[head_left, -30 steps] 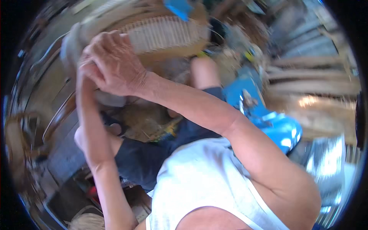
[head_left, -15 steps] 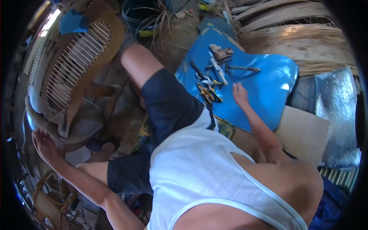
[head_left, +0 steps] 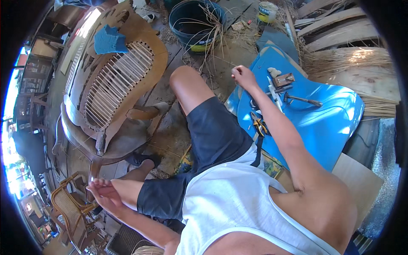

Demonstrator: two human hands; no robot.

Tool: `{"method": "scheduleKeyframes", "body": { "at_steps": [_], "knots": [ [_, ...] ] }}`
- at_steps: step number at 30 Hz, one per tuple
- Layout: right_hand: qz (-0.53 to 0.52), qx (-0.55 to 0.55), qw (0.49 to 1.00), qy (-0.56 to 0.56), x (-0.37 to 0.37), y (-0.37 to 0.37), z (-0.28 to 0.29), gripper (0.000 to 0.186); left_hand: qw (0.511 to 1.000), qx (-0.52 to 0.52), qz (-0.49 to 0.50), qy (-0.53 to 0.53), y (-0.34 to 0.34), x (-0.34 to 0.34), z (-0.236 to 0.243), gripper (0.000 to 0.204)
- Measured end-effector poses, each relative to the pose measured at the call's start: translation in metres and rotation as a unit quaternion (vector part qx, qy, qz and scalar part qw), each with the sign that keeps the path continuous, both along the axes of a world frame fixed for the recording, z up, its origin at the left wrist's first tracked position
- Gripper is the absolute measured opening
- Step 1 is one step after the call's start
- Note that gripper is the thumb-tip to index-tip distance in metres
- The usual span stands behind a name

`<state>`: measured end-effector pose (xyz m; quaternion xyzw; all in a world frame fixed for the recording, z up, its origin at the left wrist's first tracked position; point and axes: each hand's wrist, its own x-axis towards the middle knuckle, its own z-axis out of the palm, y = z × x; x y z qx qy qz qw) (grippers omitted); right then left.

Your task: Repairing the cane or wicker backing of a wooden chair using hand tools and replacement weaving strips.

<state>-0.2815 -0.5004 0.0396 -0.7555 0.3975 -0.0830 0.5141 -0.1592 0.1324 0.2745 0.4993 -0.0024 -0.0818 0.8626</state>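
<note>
Seated on a workshop floor, a person pauses over a wooden chair frame [head_left: 114,85] lying on its side to the left, its back panel partly filled with one row of pale cane slats while the carved surround shows bare wood; by the look of it, the weaving is under way but far from finished, and no strand is in either hand. The right hand [head_left: 243,76] hovers loosely curled, pinching nothing that can be made out, just beside the edge of a blue sheet [head_left: 331,123], where one hammer [head_left: 302,100], one pair of yellow-handled pliers [head_left: 259,125] and a few smaller tools lie spread. The left hand [head_left: 104,193] is low at the left, fingers extended and empty, near one leg of the frame. One blue rag [head_left: 108,41] rests on the chair's top rail. One dark tub [head_left: 196,23] holding loose cane strands stands beyond the knee, one small tin [head_left: 267,12] farther off. One finished cane chair [head_left: 70,212] sits at lower left.
</note>
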Motion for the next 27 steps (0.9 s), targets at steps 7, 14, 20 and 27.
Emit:
{"method": "scheduleKeyframes", "body": {
  "at_steps": [7, 14, 20, 27],
  "knots": [
    [0.097, 0.104, 0.989, 0.048, 0.121, -0.012, -0.064, 0.095, 0.993, -0.033, 0.065, 0.096, -0.039, -0.076, -0.039, 0.027],
    [-0.102, 0.155, 0.978, 0.094, 0.153, -0.034, -0.103, 0.088, 0.980, -0.111, -0.031, 0.160, -0.073, -0.058, -0.072, 0.023],
    [0.403, 0.237, 0.864, 0.185, 0.118, -0.032, 0.040, 0.046, 0.976, -0.072, 0.026, 0.204, -0.079, -0.068, -0.071, 0.024],
    [-0.156, 0.124, 0.978, -0.058, 0.128, -0.192, -0.011, 0.065, 0.966, -0.071, 0.015, 0.249, -0.083, -0.069, -0.100, 0.022]
  ]
}}
